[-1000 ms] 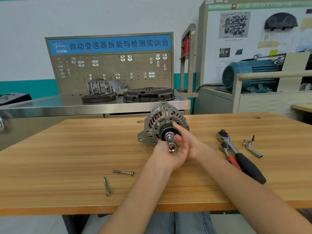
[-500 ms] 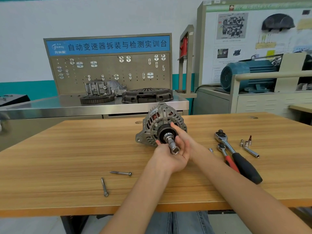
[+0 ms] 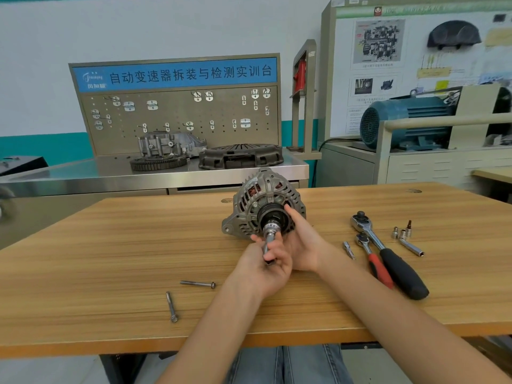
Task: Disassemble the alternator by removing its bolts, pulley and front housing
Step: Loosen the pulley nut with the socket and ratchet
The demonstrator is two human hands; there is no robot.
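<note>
On the wooden tabletop (image 3: 110,261) two bolts (image 3: 171,306) already lie loose, while the alternator (image 3: 263,200) stands mid-table, pulley (image 3: 273,217) and front housing still on, left hand (image 3: 266,266) gripping a socket tool (image 3: 268,242) at the pulley, right hand (image 3: 302,242) open, steadying.

A white wall (image 3: 155,26) with a teal band (image 3: 41,149) low down fills the upper left of the frame. Before it stands a steel workbench (image 3: 83,176) backed by a pegboard (image 3: 180,117) (blue sign with Chinese lettering on top). At upper right, a display board (image 3: 410,51) rises behind a beige cabinet (image 3: 432,167) carrying a blue electric motor (image 3: 404,120). The wooden tabletop (image 3: 110,259) spans the foreground.
</note>
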